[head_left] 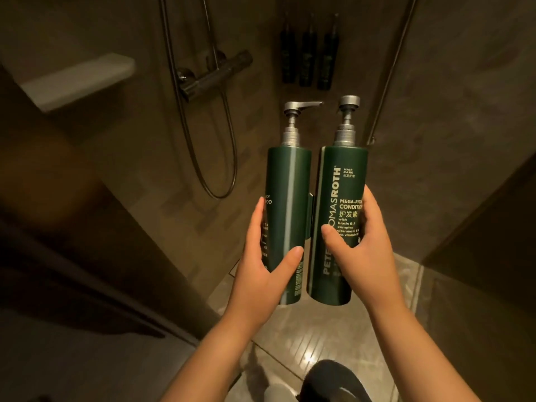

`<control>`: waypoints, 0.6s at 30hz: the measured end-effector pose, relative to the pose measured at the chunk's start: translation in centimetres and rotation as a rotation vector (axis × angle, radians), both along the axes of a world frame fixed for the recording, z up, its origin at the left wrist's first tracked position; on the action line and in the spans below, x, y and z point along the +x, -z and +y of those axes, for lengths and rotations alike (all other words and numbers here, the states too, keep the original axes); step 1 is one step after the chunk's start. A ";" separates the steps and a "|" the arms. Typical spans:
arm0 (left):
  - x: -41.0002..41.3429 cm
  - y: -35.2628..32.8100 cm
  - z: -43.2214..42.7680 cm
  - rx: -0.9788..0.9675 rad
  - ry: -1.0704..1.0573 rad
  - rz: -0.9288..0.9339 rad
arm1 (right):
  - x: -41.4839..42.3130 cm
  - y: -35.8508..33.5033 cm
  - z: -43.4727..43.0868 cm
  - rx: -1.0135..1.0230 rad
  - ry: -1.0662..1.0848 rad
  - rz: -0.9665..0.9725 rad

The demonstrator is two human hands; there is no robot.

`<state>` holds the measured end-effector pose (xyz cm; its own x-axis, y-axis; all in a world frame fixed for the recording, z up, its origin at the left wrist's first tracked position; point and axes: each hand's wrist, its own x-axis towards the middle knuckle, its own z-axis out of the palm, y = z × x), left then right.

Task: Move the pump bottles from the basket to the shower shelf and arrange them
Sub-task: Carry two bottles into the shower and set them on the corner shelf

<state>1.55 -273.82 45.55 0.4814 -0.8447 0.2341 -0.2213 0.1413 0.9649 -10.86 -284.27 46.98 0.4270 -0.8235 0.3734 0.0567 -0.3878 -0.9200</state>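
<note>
I hold two dark green pump bottles upright, side by side, in front of me. My left hand (pixel 268 256) grips the shampoo bottle (pixel 288 204), whose silver pump spout points right. My right hand (pixel 361 239) grips the conditioner bottle (pixel 340 198), its label with white print facing me. A third green bottle edge (pixel 311 204) shows between them, behind. Three dark bottles (pixel 309 58) appear faintly on the far wall, seemingly a reflection or a wall rack. No basket is in view.
A shower mixer valve (pixel 214 72) with a looping hose (pixel 214 169) hangs on the wall to the left. A pale ledge (pixel 78 79) juts out at upper left. A glass panel edge (pixel 391 71) runs at right. Tiled floor (pixel 313 329) lies below.
</note>
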 end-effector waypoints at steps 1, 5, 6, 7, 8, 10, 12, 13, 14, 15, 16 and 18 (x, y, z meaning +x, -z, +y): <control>0.5 -0.2 -0.6 -0.005 -0.011 0.000 | 0.7 -0.1 -0.8 -0.001 -0.015 -0.010; 2.6 -0.7 -3.3 -0.023 -0.110 -0.014 | 3.7 -0.6 -4.6 -0.026 -0.111 -0.038; 3.2 -0.8 -4.0 -0.031 -0.142 -0.022 | 4.6 -0.7 -5.6 -0.038 -0.144 -0.042; 3.8 -1.0 -4.8 -0.037 -0.177 -0.029 | 5.5 -0.9 -6.7 -0.048 -0.179 -0.047; 4.3 -1.2 -5.6 -0.042 -0.214 -0.035 | 6.5 -1.1 -7.8 -0.056 -0.216 -0.054; 5.1 -1.9 -7.3 -0.057 -0.292 -0.038 | 8.3 -1.6 -10.1 -0.065 -0.301 -0.063; 5.7 -2.6 -9.0 -0.080 -0.376 -0.043 | 10.0 -2.5 -12.3 -0.077 -0.389 -0.067; 6.0 -3.0 -9.9 -0.089 -0.421 -0.054 | 10.7 -3.0 -13.4 -0.087 -0.435 -0.070; 6.2 -3.4 -10.7 -0.093 -0.466 -0.066 | 11.4 -3.5 -14.5 -0.096 -0.480 -0.071; 6.4 -3.8 -11.5 -0.094 -0.512 -0.079 | 12.1 -4.0 -15.6 -0.104 -0.523 -0.073; 6.5 -4.1 -12.2 -0.096 -0.554 -0.091 | 12.8 -4.4 -16.5 -0.109 -0.563 -0.077; 6.9 -4.8 -13.5 -0.099 -0.625 -0.108 | 14.2 -5.2 -18.2 -0.107 -0.641 -0.088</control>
<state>8.45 -287.27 50.38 0.8454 -0.3842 0.3711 -0.3859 0.0410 0.9216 3.31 -302.48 52.19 0.7847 -0.3725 0.4954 0.3803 -0.3418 -0.8594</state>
